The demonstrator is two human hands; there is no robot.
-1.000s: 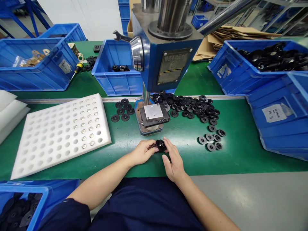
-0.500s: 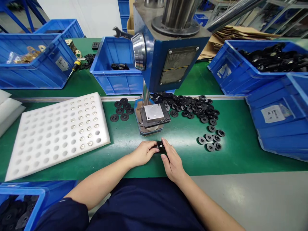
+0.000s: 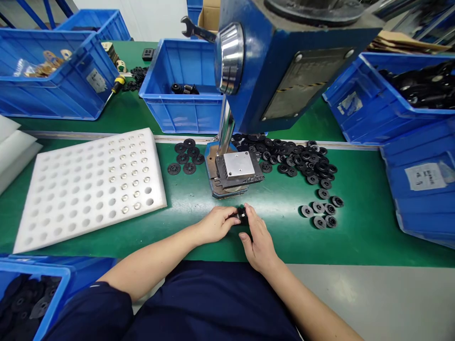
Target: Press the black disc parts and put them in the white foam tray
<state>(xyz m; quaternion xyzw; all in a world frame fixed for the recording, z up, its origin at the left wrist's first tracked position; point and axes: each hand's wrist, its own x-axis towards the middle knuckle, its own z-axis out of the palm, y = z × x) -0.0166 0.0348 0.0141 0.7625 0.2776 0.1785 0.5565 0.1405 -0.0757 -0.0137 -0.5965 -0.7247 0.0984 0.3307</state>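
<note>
Low over the near edge of the green bench, my left hand (image 3: 221, 223) pinches a small black round part (image 3: 242, 215) between thumb and fingers. A small bright spot shows on that part, and the hand hides some of it. Against its right side lie the stretched fingers of my right hand (image 3: 261, 241), the thumb standing off from them. Just beyond both hands is the base of a blue press (image 3: 213, 158), with a silver metal plate (image 3: 239, 164) on top. Black wheel-like parts (image 3: 319, 208) lie in a small group to the right.
A white foam tray (image 3: 64, 199) at left has silver pieces in some holes. Flat black discs (image 3: 189, 168) lie left of the press, and a heap of black parts (image 3: 305, 158) behind right. Blue bins (image 3: 188, 113) stand around, with a screwdriver (image 3: 115, 87) beside one.
The camera view has shifted, so the press appears larger and further right. My right thumb stands slightly further from the black part; my left hand keeps its hold.
</note>
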